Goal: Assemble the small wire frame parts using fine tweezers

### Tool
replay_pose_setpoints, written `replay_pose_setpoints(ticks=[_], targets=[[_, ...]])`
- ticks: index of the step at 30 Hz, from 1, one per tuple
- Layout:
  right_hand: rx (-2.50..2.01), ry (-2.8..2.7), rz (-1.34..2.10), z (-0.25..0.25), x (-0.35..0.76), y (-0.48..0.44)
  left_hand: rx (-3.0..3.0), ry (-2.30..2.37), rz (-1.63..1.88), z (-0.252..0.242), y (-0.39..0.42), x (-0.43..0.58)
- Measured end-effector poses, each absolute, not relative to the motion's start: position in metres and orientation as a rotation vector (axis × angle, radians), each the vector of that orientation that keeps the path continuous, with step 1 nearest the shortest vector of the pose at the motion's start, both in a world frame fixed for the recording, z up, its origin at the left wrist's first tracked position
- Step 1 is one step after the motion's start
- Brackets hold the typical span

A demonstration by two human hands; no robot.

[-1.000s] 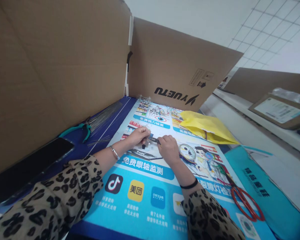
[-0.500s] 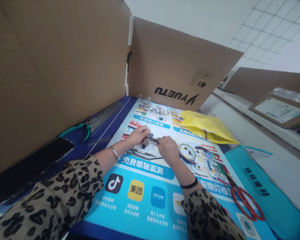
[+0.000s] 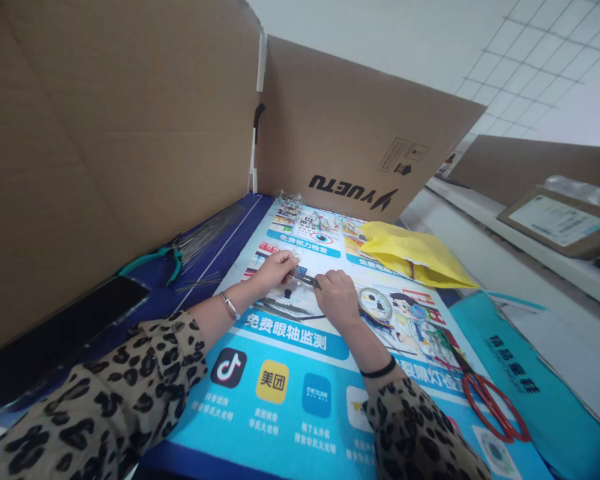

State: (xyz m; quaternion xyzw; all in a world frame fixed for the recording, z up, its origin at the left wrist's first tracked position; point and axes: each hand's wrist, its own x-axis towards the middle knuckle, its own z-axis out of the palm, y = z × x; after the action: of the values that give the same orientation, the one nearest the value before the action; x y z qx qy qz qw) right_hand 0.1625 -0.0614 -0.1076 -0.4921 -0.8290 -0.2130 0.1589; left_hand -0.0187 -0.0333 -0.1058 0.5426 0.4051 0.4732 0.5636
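Note:
My left hand (image 3: 279,269) pinches its thumb and fingertips together over the printed sheet (image 3: 300,360). Whatever lies between them is too small to make out. My right hand (image 3: 337,297) is wrapped round a pair of pliers (image 3: 308,281), whose dark, pointed jaws reach left to just beside the left fingertips. The right fingers hide the handles. Just right of that hand lies a round coil of thin wire (image 3: 375,304). Thin dark strips (image 3: 287,308) appear below the left hand, and I cannot tell whether they are objects or print.
Left are teal-handled pliers (image 3: 150,260), straight wires (image 3: 207,233) and a black phone-like slab (image 3: 65,333). A yellow pouch (image 3: 415,253), red-handled scissors (image 3: 495,407) and a teal bag (image 3: 545,373) lie right. Cardboard walls (image 3: 355,127) stand behind and left. Wire tangles (image 3: 325,219) sit at the back.
The pliers' jaws have shifted slightly and show more plainly between the hands. Both hands stay in nearly the same place; the left fingertips have moved a little to the left.

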Motion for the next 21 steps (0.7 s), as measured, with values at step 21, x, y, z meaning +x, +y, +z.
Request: replay_pose_setpoints(ticks=[21], targets=[[-1.318, -2.356, -0.729, -0.110, 0.158, -0.040, 1.090, 0.902, 1.066, -0.106, -0.020, -0.019]])
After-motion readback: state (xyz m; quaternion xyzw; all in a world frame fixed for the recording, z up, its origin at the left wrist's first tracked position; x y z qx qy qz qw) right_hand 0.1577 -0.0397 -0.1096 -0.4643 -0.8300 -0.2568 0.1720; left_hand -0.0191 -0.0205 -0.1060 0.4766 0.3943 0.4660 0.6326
